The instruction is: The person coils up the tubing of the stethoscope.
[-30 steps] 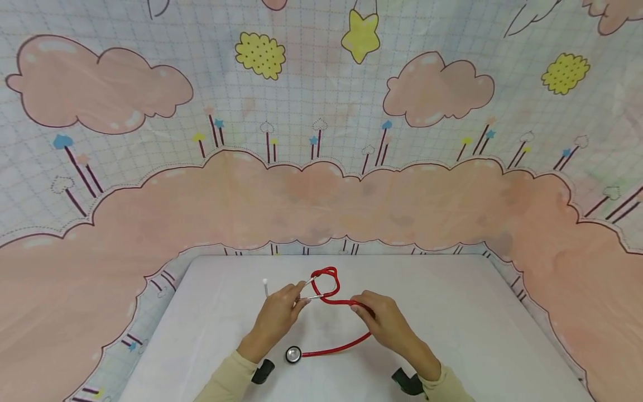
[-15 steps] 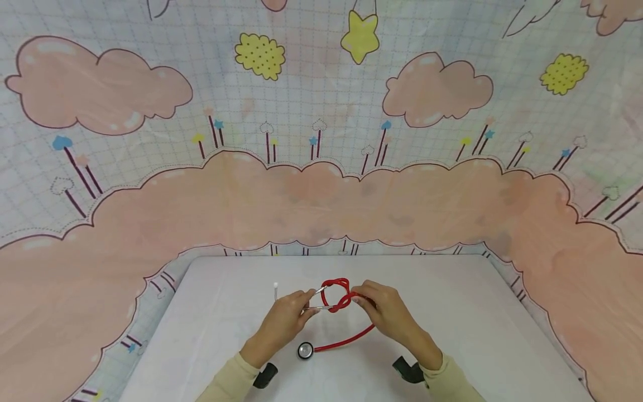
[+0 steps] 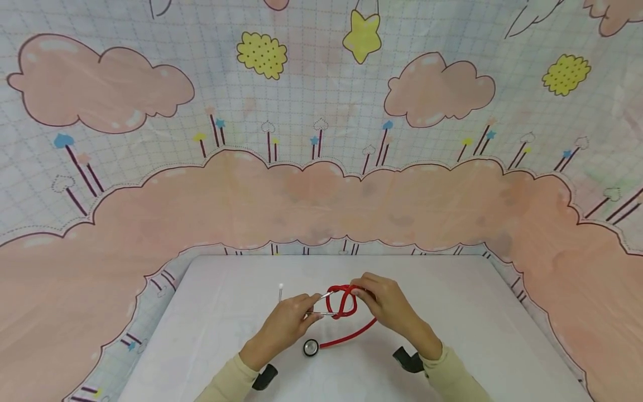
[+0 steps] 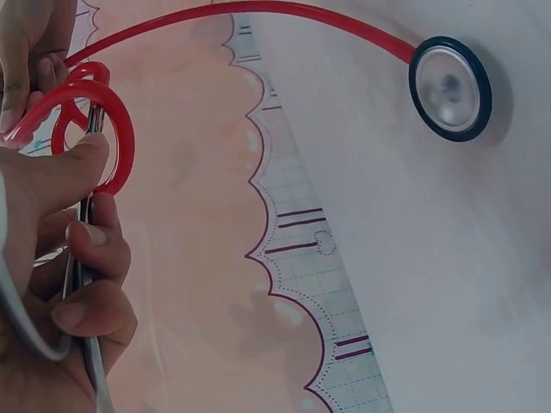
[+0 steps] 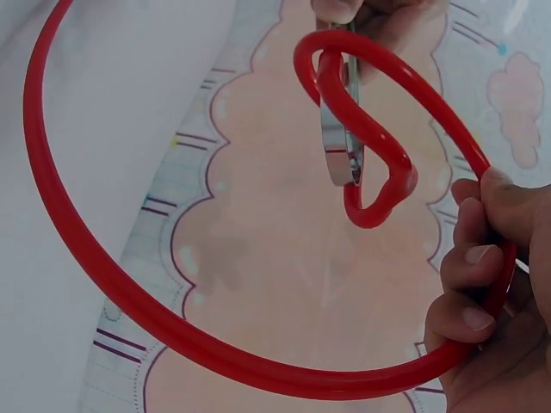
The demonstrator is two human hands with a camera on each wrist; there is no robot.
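Observation:
A red stethoscope (image 3: 351, 336) is held in both hands over the white table. My left hand (image 3: 288, 319) grips its metal ear tubes, and one white eartip (image 3: 281, 286) sticks up behind that hand. Around the ear tubes the red tubing is looped, as the right wrist view shows, with a metal piece (image 5: 343, 142) passing through the loop. My right hand (image 3: 389, 301) holds the tubing just right of the loop, fingers curled round it. From there the tube sweeps down in a curve to the round chestpiece (image 4: 449, 89), left of the right hand and nearer me.
The white table (image 3: 477, 318) lies beneath the hands. Behind it hangs a cloth backdrop (image 3: 321, 206) printed with clouds and stars. Black straps (image 3: 409, 360) show by both wrists.
The right hand has moved up and slightly left, carrying the tubing across the loop. The left hand has shifted right and a little down. The chestpiece has moved right and slightly up.

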